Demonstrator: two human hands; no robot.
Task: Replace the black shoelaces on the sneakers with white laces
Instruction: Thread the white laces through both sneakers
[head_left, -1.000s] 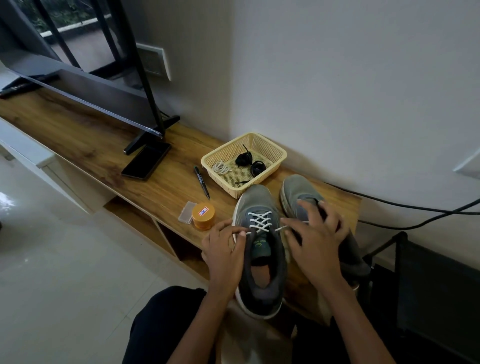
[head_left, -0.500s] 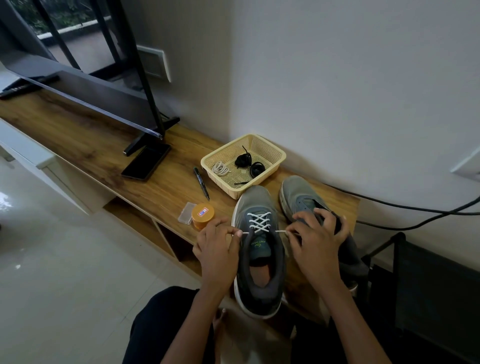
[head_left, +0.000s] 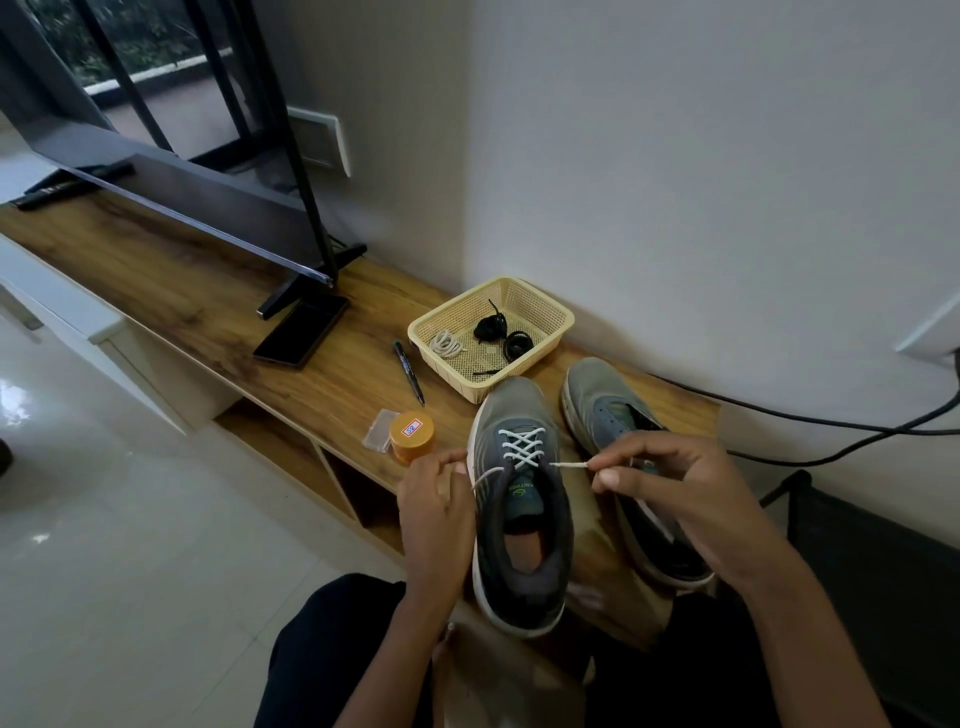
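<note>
The left hand (head_left: 439, 512) and right hand (head_left: 670, 486) each pinch one end of the white lace (head_left: 522, 448), which crosses the near sneaker (head_left: 519, 512) on the shelf (head_left: 208, 312). The black laces (head_left: 501, 335) lie in the basket (head_left: 556, 317).

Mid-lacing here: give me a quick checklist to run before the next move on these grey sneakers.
1. Left hand pinches one end of the white shoelace: ok.
2. Right hand pinches the other end: ok.
3. Both ends equal in length: cannot tell.
4. Left grey mesh sneaker has crossed rows laced: ok.
5. Right grey mesh sneaker laced: not ok, visible eyelets empty.
6. Spare coiled white lace and black laces in cream plastic basket: ok.
</note>
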